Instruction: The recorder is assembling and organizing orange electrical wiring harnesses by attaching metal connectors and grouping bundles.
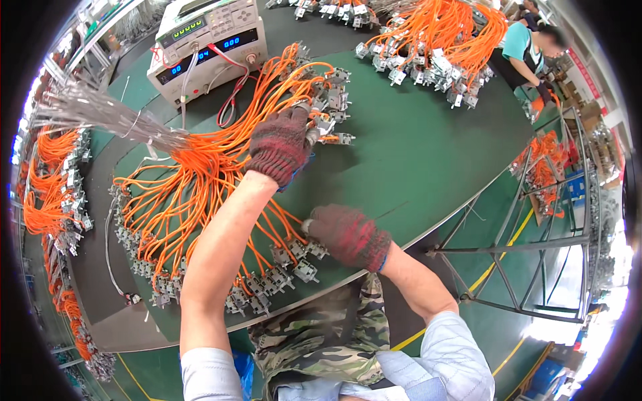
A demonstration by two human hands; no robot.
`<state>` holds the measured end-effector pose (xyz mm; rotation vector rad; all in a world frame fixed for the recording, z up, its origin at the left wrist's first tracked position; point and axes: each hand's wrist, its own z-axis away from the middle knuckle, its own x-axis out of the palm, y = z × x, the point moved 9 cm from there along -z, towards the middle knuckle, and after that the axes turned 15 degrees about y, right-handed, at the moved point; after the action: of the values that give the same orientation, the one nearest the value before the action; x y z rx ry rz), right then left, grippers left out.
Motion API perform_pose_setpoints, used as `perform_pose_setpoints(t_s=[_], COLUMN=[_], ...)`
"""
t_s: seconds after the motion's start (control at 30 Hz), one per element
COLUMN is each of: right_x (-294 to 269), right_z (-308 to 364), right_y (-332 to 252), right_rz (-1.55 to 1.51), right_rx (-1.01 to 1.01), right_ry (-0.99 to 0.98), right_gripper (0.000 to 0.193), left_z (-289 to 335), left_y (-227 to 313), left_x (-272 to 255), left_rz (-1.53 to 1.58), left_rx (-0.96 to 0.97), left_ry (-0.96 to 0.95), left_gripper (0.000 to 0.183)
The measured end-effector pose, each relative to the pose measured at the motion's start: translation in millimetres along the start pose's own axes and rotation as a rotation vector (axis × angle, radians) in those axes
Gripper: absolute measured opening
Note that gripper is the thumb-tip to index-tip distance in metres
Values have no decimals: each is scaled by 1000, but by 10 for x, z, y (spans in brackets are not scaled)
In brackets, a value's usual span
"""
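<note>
A large bundle of orange cables [194, 160] fans out over the green table, each cable ending in a grey metal connector. My left hand [277, 144], in a dark grey and red knitted glove, is closed over orange cables beside the upper group of connectors [334, 100]. My right hand [349, 235], gloved alike, is curled at the near right of the fan. Its fingertips meet the end of one orange cable, but what lies inside them is hidden. Below and left of it, a curved row of connectors [267, 284] lies along the table's near edge.
Two stacked bench instruments [207, 50] with lit displays stand at the back left, with red and white leads. Grey bare wires [107, 110] extend left from the bundle. More orange cable bundles [441, 40] lie at the far side. A metal frame cart [521, 247] and a person [525, 57] are at right.
</note>
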<state>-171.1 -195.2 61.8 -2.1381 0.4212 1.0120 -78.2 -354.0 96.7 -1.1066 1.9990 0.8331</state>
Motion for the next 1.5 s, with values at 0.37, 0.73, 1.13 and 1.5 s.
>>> perform_pose_setpoints(t_s=[0.37,0.73,1.13,1.5], right_x=[-218,-24,-237,-192], right_z=[-145,81,-527,-502], right_y=[1392,566,1111,987], right_rz=[397,77,-117,219], right_rx=[194,401,450,240], right_ry=[375,66,291,-446], right_gripper=[51,55,71,56], left_z=[187,92,246,677], left_y=[-156,53,57,295], left_x=[218,241,97,323], left_rz=[331,133,225,2], left_rx=[-158,-28,-132,40], left_ry=[-11,-476,-294,-558], left_gripper=[32,45,41,38])
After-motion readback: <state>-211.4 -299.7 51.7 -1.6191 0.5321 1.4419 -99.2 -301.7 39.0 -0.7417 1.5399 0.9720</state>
